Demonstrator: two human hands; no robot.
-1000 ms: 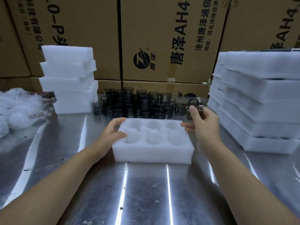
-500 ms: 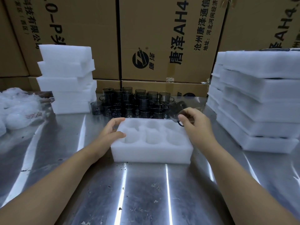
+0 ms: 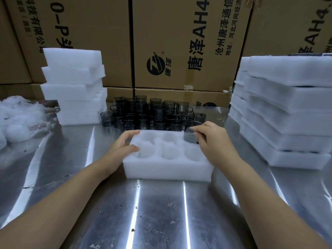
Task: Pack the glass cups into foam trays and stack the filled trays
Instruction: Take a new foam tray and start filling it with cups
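A white foam tray (image 3: 168, 169) with several round pockets lies in the middle of the steel table. My left hand (image 3: 124, 144) holds its left end, thumb on top and fingers along the far edge. My right hand (image 3: 213, 139) pinches a smoky glass cup (image 3: 190, 134) by the rim, tilted, over the tray's far right pocket. A cluster of several more dark glass cups (image 3: 152, 114) stands behind the tray.
A stack of foam trays (image 3: 75, 87) stands at the back left, a taller stack of foam trays (image 3: 283, 108) at the right. Crumpled plastic wrap (image 3: 19, 119) lies at the far left. Cardboard boxes (image 3: 179, 42) wall off the back. The steel table (image 3: 158, 212) stretches toward me.
My right hand has carried the cup from beside the cluster leftward and down to the tray's far right pocket. My left hand has stayed on the tray's left end.
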